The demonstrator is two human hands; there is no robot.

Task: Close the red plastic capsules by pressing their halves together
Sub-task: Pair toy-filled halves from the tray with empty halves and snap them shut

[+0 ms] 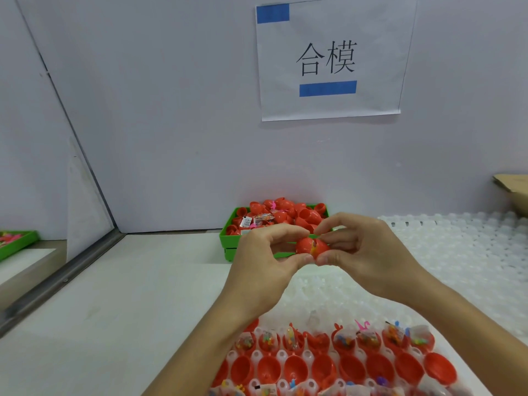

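A red plastic capsule (312,246) is held in the air between both hands, a narrow gap with coloured contents showing between its halves. My left hand (264,262) pinches its left half with thumb and fingers. My right hand (363,254) pinches the right half the same way. Below my forearms, a white holder tray (281,356) carries rows of open red capsule halves (323,370), several of them with small bagged toys inside. Behind my hands stands a green bin (228,238) piled with red capsules (285,214).
A white bumpy tray sheet (457,252) covers the table's right side. A second green tray (17,244) lies at the far left beyond a metal rail (63,278). A paper sign (331,58) hangs on the wall. A cardboard box (514,190) sits at far right.
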